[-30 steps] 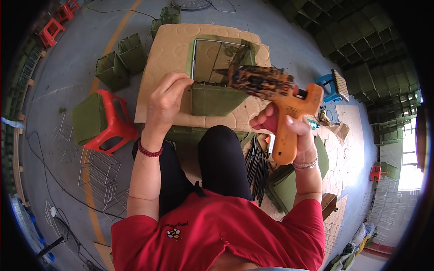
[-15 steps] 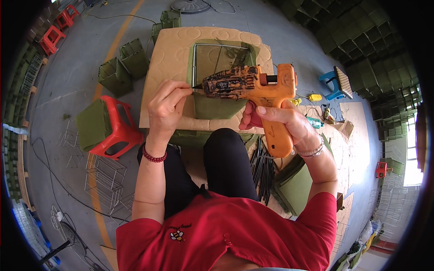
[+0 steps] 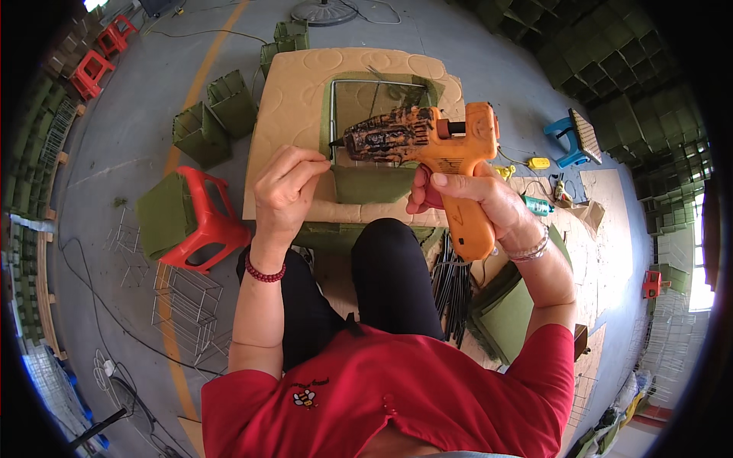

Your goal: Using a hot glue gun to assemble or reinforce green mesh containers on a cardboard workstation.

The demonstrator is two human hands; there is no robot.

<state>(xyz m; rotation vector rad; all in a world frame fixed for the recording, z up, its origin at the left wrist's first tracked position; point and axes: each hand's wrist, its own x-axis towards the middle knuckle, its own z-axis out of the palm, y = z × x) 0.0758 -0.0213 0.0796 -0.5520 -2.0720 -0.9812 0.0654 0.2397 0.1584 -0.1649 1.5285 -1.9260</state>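
In my right hand (image 3: 477, 191) is an orange glue gun (image 3: 462, 156), its barrel smeared with black residue and its nozzle pointing left. My fingers wrap round its grip, near the red trigger. Just below the nozzle, my left hand (image 3: 286, 183) is closed in a pinch at the left edge of a green fabric sheet (image 3: 374, 185). The fingertips hide exactly how much of it they hold. A thin metal wire frame (image 3: 333, 107) lies on the green fabric, partly behind the gun. Both rest on a brown cardboard sheet (image 3: 286, 99) before my knees.
A red stool (image 3: 206, 229) bearing green panels stands at left, near wire frames (image 3: 187, 305) and green fabric boxes (image 3: 200, 133). Black rods (image 3: 452, 290) and green sheets (image 3: 504, 320) lie by my right leg. A blue stool (image 3: 566, 141) stands at right; cables cross the floor.
My left fingertips have shifted slightly toward me, away from the nozzle, along the fabric edge. The glue gun stays almost in place above the frame, and the whole view has shifted a little.
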